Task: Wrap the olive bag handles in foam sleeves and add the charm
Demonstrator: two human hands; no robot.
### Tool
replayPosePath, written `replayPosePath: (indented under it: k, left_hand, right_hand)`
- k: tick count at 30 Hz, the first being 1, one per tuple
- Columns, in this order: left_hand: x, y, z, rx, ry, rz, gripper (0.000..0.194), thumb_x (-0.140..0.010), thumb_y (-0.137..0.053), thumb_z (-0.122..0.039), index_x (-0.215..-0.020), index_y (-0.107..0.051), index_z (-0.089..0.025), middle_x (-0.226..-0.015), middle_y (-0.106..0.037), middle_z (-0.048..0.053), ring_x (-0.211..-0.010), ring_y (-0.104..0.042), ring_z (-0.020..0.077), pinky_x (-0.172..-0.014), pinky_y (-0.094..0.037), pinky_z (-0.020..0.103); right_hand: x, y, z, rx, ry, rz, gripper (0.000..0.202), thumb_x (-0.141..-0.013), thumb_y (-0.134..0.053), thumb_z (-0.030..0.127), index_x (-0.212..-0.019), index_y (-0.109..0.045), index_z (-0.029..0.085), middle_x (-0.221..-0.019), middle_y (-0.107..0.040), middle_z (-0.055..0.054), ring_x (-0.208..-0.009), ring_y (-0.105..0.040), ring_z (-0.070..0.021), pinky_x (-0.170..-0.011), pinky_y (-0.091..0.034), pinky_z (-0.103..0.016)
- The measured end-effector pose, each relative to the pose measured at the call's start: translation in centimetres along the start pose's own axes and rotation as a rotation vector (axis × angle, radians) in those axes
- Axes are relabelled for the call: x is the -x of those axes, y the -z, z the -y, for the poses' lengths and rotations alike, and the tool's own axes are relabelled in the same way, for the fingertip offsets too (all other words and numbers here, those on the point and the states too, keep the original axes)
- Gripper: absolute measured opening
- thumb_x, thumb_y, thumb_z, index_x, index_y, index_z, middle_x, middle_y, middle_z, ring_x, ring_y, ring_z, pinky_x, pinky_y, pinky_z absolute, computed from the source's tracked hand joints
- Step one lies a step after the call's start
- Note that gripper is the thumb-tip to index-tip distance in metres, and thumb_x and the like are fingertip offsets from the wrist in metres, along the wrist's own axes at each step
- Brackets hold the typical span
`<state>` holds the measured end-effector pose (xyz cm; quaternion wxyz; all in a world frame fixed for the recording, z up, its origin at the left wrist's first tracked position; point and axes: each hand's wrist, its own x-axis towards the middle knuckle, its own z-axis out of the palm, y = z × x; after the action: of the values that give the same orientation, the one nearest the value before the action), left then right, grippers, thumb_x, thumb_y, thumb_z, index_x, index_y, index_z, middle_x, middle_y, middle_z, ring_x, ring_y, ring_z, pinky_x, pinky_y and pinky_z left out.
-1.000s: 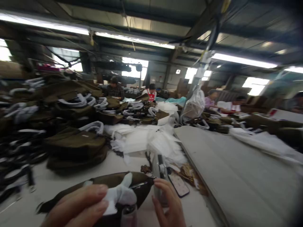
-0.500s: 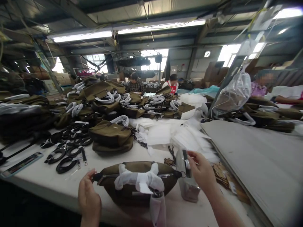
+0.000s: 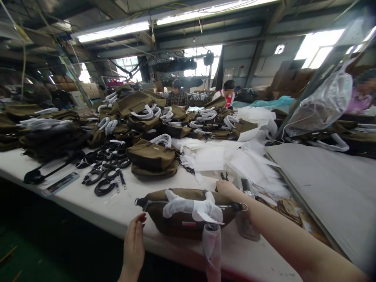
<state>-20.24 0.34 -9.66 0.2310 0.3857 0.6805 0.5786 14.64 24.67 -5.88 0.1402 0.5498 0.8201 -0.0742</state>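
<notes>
An olive-green handbag (image 3: 182, 233) with a silver zipper stands at the table's front edge, its handles wrapped in white paper (image 3: 179, 206). From its front hangs a white-wrapped piece (image 3: 212, 246). My left hand (image 3: 135, 239) is beside the bag's left end, fingers stretched and apart from it, holding nothing. Behind the bag's right end, my right hand (image 3: 228, 189) reaches down to the table with its fingers bent together. What those fingers pinch is hidden; a small black cord (image 3: 225, 176) shows just beyond them. My right forearm partly covers a grey metal box (image 3: 248, 229).
Another olive bag (image 3: 154, 158) sits behind, near coiled black straps (image 3: 105, 186) and a flat phone-like item (image 3: 61, 184). White paper sheets (image 3: 210, 158) and a heap of bags (image 3: 141, 103) lie farther back. Beside a grey board (image 3: 320, 172) hangs a plastic bag (image 3: 323, 102). Several people sit beyond.
My right hand has moved from the metal box leftward and away to the small items behind the bag. My left hand has come off the bag's left end. The view has shifted left.
</notes>
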Motion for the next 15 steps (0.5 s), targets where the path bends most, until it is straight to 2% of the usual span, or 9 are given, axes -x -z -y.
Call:
replayPosePath:
  k: [3,7,12,15]
  left_hand:
    - [0.1,0.7,0.2,-0.007,0.001,0.021,0.057,-0.088,-0.044,-0.066,-0.111,-0.064,-0.018,-0.117,-0.065,0.011,-0.106,-0.063,0.0279,-0.091,-0.053,0.043]
    - [0.1,0.9,1.5,-0.05,0.004,0.068,0.053,-0.089,-0.044,-0.063,-0.111,-0.064,-0.018,-0.116,-0.067,0.01,-0.106,-0.064,0.0276,-0.092,-0.053,0.043]
    - [-1.7,-0.7,3.9,-0.184,-0.048,0.054,0.051,-0.089,-0.04,-0.059,-0.106,-0.063,-0.017,-0.11,-0.068,0.011,-0.103,-0.065,0.0291,-0.091,-0.052,0.044]
    - [-3.2,-2.1,4.2,-0.494,-0.05,0.1,0.034,-0.09,-0.038,-0.043,-0.092,-0.061,-0.018,-0.094,-0.069,0.011,-0.092,-0.066,0.027,-0.08,-0.052,0.038]
  right_hand:
    - [-0.2,-0.3,-0.2,0.018,0.001,-0.002,0.032,-0.094,-0.06,0.035,-0.118,-0.06,0.015,-0.121,-0.062,-0.01,-0.106,-0.062,-0.0225,-0.091,-0.053,-0.045]
    - [0.5,0.7,-1.6,0.018,0.025,0.009,0.031,-0.093,-0.061,0.036,-0.116,-0.061,0.015,-0.118,-0.064,-0.008,-0.103,-0.063,-0.0215,-0.089,-0.053,-0.044]
    - [1.7,3.3,-3.2,0.031,0.079,-0.045,0.031,-0.093,-0.061,0.036,-0.116,-0.062,0.016,-0.12,-0.063,-0.008,-0.108,-0.062,-0.0226,-0.093,-0.051,-0.046]
    - [2.3,5.1,-3.7,0.041,0.111,-0.066,0.027,-0.092,-0.062,0.037,-0.109,-0.064,0.016,-0.114,-0.066,-0.007,-0.106,-0.062,-0.0218,-0.094,-0.05,-0.046]
